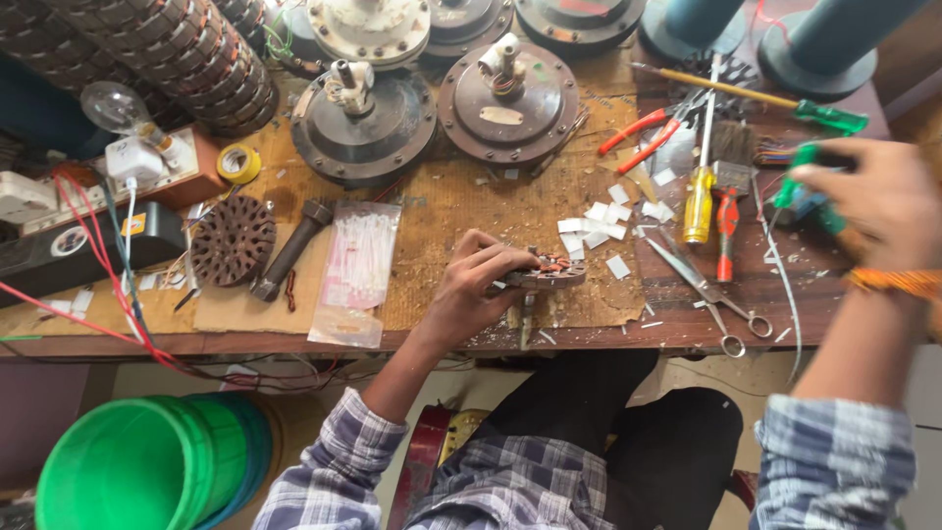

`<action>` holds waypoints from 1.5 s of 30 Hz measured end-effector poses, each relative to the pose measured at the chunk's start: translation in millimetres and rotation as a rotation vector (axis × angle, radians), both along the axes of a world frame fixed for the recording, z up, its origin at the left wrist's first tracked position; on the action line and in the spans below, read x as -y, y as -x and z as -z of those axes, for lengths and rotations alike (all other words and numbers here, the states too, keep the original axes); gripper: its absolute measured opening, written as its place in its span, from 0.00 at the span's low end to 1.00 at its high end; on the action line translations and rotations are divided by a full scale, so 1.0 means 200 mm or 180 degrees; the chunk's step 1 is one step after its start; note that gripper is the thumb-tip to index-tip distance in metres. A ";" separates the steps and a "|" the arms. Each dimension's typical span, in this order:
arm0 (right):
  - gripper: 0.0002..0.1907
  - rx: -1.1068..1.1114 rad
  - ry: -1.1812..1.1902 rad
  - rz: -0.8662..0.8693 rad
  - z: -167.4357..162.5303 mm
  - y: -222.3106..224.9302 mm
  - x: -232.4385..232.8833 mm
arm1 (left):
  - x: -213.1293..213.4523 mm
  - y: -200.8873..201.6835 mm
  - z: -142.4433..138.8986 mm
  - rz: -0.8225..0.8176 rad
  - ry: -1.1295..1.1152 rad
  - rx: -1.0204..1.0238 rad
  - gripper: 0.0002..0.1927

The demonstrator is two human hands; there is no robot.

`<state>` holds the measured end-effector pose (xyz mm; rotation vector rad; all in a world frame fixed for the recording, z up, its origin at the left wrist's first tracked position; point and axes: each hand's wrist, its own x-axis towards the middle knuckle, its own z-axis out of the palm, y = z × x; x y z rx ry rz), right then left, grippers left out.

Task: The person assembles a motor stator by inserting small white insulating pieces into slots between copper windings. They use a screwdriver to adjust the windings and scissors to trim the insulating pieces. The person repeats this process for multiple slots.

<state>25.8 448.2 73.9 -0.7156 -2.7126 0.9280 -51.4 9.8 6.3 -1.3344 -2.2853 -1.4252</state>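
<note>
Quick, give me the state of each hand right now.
Left hand: closed on the wound stator at the bench edge.
Right hand: blurred, closed around a green-handled tool.

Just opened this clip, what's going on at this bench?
A person seated at a cluttered wooden workbench steadies a small wound motor stator near the front edge with the left hand. The right hand, blurred, is over by a green-handled tool at the right side; whether its grip has closed cannot be told. Scissors, screwdrivers, white paper slips and round motor housings lie around.
</note>
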 end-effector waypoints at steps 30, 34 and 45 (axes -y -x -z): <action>0.26 -0.3459 0.1534 0.0024 0.43 -0.44 1.36 | -0.01 -0.01 -0.05 0.0691 0.0403 -0.0142 0.28; 0.24 -0.3507 0.1316 -0.0201 0.43 -0.44 1.39 | -0.04 -0.02 -0.04 0.0597 0.0221 -0.0194 0.23; 0.21 -0.3341 0.1631 -0.0599 0.41 -0.41 1.37 | -0.07 -0.05 0.00 0.0202 0.0095 -0.0552 0.25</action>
